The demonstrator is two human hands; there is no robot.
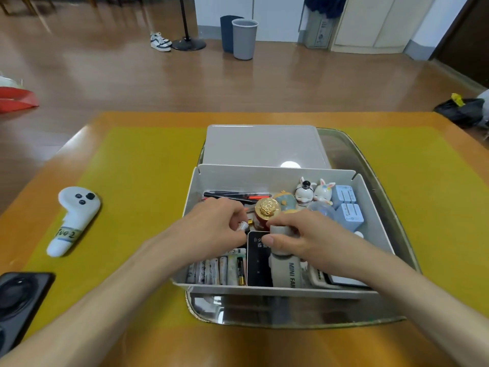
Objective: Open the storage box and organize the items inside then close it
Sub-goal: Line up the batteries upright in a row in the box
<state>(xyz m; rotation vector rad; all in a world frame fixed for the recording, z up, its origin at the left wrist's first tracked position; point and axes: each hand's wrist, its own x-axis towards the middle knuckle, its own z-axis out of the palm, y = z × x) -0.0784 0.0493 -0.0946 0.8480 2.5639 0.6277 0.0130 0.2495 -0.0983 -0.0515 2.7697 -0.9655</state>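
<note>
The grey storage box (275, 174) stands open on a metal tray, its lid (262, 144) lying flat behind it. Inside lie pens (235, 195), a row of batteries (217, 271), a black card (258, 263), a grey mini fan (287, 271), a gold-topped red jar (267, 207), two figurines (315, 193) and pale blue plugs (348, 205). My left hand (214, 223) pinches a small white battery (243, 225) above the box's left side. My right hand (296, 234) grips the top of the mini fan.
The metal tray (381, 197) sits on a yellow mat on the wooden table. A white controller (74, 218) lies on the mat at left, a black device (21, 298) at the near-left edge. Bins and shoes stand on the floor beyond.
</note>
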